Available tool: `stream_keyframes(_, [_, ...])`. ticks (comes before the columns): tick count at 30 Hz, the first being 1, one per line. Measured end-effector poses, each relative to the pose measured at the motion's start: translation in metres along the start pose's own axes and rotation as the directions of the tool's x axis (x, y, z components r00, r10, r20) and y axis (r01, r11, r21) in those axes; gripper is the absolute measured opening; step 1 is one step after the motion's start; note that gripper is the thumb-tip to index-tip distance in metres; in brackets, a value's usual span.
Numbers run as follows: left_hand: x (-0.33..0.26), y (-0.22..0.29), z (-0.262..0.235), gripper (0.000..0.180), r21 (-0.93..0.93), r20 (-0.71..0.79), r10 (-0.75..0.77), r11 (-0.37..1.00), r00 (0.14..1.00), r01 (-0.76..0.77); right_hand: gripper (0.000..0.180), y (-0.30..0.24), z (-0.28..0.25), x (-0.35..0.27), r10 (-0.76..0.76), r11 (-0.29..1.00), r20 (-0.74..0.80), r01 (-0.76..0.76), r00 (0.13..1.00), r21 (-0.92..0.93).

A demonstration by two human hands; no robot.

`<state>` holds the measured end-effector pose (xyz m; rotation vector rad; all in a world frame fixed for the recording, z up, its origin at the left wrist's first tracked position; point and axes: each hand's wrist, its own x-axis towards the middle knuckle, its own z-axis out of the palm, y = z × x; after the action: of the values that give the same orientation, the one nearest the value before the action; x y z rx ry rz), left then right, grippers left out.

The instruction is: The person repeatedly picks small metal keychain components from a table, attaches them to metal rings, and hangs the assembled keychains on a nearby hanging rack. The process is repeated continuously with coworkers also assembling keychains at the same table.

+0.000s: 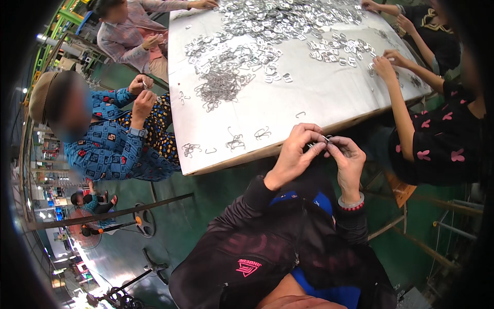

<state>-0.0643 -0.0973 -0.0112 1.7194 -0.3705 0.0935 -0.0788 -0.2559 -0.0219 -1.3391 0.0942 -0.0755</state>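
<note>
Just past the table's near edge, my left hand and my right hand meet with their fingertips pinched together. Between them is a small metal piece, grey and shiny, mostly covered by the fingers, so its exact shape is unclear. A single bent wire hook lies on the white tabletop close beyond my left hand. To the left along the near edge sit small clusters of wire hooks. A dense dark pile of wire hooks lies farther back, beside many flat silver buckles.
A smaller group of silver buckles lies at the right. Co-workers sit around the table: a person in a blue patterned shirt at left, another in plaid, and people in dark tops at right. A wooden stool stands at right.
</note>
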Motion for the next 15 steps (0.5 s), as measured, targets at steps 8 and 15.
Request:
stream_keyframes(8, [-0.005, -0.008, 0.008, 0.011, 0.036, -0.07, 0.051, 0.998, 0.996, -0.049, 0.01, -0.003, 0.003, -0.001, -0.056, 0.997, 0.048, 0.059, 0.997, -0.051])
stream_keyframes(15, [0.0, -0.022, -0.001, 0.01, -0.159, 0.004, -0.057, 0.986, 0.998, 0.057, 0.012, -0.012, 0.006, 0.026, -0.072, 0.986, 0.184, 0.098, 0.98, -0.133])
